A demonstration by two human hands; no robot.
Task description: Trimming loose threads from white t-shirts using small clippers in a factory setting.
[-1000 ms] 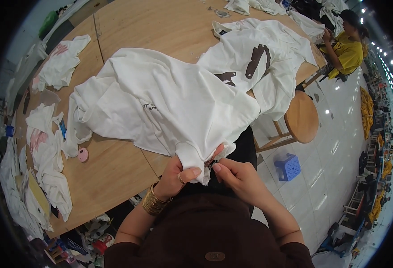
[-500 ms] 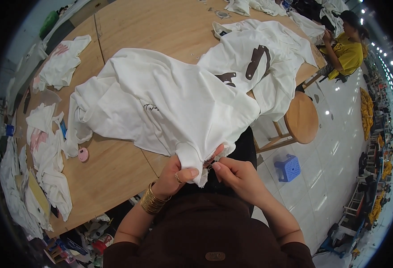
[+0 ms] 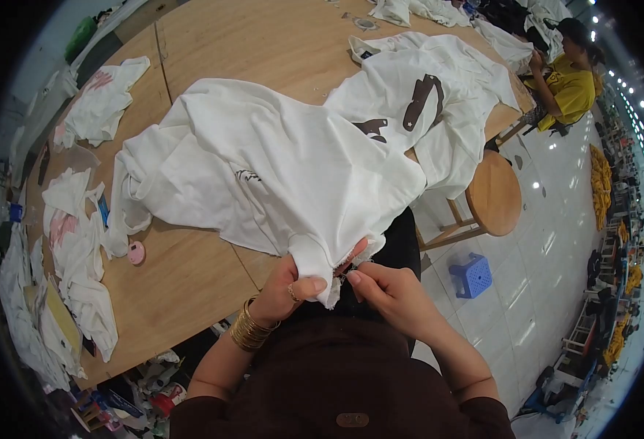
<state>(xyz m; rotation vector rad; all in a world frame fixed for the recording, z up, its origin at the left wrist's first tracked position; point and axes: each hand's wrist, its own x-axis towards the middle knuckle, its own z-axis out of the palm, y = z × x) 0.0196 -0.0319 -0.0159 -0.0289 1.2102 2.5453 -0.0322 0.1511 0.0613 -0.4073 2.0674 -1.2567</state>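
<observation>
The wooden bench [image 3: 179, 285], a seam crossing its top, stands on a floor [image 3: 530, 252] of pale, glossy tiles. Just off the bench's right edge is a round wooden stool [image 3: 495, 192], with a blue stool [image 3: 471, 276] apart from it; beyond, rows of white lights [image 3: 633, 102] shine, and bright streaks mark the tiles.

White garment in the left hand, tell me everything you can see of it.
The white garment looks like soft, rumpled fabric with a small dark marking. It lies loosely across the wooden table, its near end past the edge, where the left hand grips it beside a ragged rim. The right hand is close to that rim; contact is unclear.
</observation>
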